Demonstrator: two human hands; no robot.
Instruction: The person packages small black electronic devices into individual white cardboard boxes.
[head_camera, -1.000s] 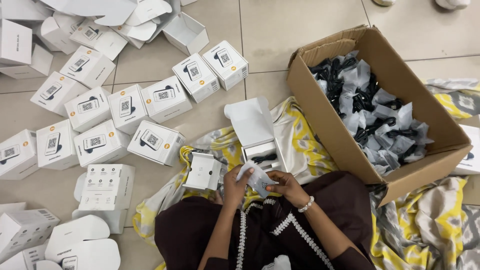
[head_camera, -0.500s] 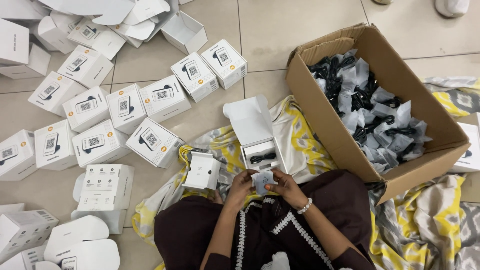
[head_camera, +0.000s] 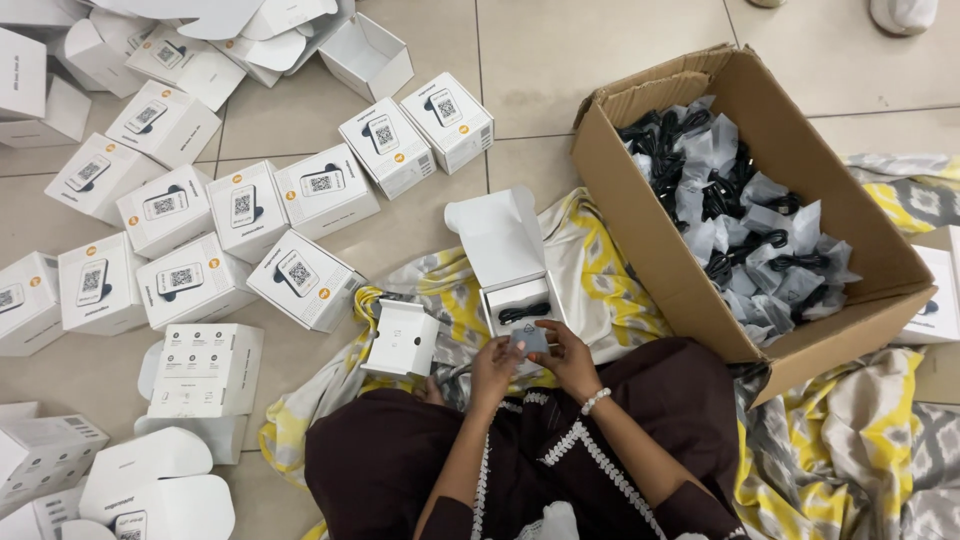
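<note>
Left hand (head_camera: 493, 362) and right hand (head_camera: 566, 357) meet just above the lap, and both pinch a small grey packet (head_camera: 529, 341) between the fingertips. The packet's contents are too small to identify; it appears to be a flat pouch. Directly ahead of the hands, touching the packet's far edge, lies an open white box (head_camera: 518, 290) with its lid raised and a black cable (head_camera: 524, 312) in the tray. Just beside the left hand sits a small white carton (head_camera: 401, 339). Beyond the right hand stands a cardboard box (head_camera: 640, 220) holding bagged black cables.
</note>
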